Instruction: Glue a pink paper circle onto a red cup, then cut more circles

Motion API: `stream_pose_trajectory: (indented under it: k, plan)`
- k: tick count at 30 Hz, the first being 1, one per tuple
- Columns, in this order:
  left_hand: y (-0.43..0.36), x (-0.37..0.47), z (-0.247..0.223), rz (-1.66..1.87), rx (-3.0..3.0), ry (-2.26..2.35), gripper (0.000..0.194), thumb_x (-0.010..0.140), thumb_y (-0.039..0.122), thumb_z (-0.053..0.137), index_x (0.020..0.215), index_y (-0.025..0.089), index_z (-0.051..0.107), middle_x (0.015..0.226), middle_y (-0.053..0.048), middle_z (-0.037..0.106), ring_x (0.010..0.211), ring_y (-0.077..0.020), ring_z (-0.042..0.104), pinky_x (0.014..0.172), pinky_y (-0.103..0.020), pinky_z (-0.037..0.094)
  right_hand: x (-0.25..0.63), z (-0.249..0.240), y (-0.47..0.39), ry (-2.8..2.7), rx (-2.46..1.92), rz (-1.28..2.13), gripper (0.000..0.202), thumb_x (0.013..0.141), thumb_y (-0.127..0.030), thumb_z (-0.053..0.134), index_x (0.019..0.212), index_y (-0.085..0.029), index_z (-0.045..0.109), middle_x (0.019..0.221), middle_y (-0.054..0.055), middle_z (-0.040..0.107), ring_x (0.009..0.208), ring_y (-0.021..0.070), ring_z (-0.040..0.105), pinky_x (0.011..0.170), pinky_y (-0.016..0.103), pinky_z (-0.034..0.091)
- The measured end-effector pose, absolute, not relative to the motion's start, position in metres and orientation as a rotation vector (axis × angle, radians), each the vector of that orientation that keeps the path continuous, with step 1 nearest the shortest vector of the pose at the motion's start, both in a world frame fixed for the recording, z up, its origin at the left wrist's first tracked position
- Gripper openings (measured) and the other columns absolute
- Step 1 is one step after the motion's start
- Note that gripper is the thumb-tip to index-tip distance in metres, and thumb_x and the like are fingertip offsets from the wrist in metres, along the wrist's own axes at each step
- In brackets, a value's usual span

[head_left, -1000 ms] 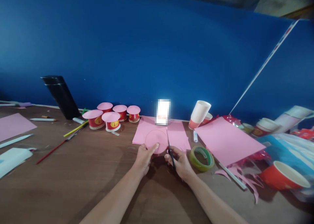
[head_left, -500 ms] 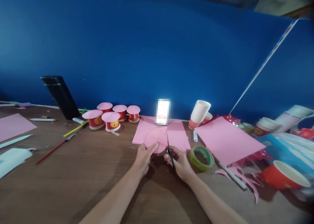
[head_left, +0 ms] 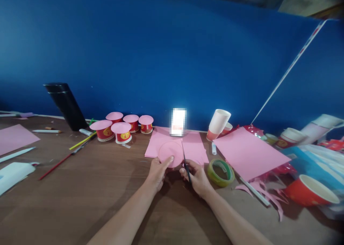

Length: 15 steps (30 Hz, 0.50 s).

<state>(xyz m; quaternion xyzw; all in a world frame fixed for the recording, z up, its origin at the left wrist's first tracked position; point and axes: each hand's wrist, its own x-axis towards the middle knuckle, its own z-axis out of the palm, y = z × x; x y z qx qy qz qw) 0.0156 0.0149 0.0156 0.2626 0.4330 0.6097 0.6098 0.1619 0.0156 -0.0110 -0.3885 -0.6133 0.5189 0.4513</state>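
My left hand (head_left: 158,171) pinches a round pink paper disc (head_left: 170,152) at its lower edge, with the thumb on top. In my right hand (head_left: 196,175) is a pair of dark scissors (head_left: 186,164), its blades pointing away from me along the disc's right edge. How far the blades are parted I cannot tell. Behind the disc lie pink paper sheets (head_left: 195,144), and a lit, blurred-out screen (head_left: 178,121) stands at their far edge. A roll of green tape (head_left: 220,173) rests just right of my right hand.
Several red cups with pink disc tops (head_left: 121,132) stand at back left near a black flask (head_left: 66,105). To the right are stacked white cups (head_left: 219,123), a pink sheet (head_left: 251,153), paper scraps (head_left: 268,195) and a red cup (head_left: 309,191). A blue wall (head_left: 172,51) bounds the back.
Almost nothing differs. Both hands keep their places, with the disc and the scissors held as before.
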Motion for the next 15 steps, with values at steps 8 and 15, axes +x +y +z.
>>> stream_pose_trajectory:
  k: [8,15]
  plan:
    - [0.0149,0.0154,0.0149,1.412,0.616,1.019,0.028,0.056,0.027,0.075,0.072,0.008,0.062,0.055,-0.004,0.063,0.045,-0.0115,0.055,0.045,-0.022,0.047,0.1624,-0.0108,0.0166,-1.528,-0.977,1.280,0.031,0.072,-0.027,0.065,0.100,-0.016,0.056,0.060,-0.004,0.050,0.050,0.0073,0.044,0.047,0.019,0.036]
    - [0.0140,0.0162,0.0193,1.415,0.594,1.022,0.027,0.055,0.027,0.075,0.069,0.009,0.060,0.049,-0.002,0.060,0.041,-0.0113,0.054,0.039,-0.020,0.043,0.1620,-0.0085,0.0157,-1.527,-1.005,1.272,0.033,0.071,-0.029,0.065,0.099,-0.015,0.057,0.060,-0.003,0.051,0.049,0.0072,0.044,0.045,0.018,0.035]
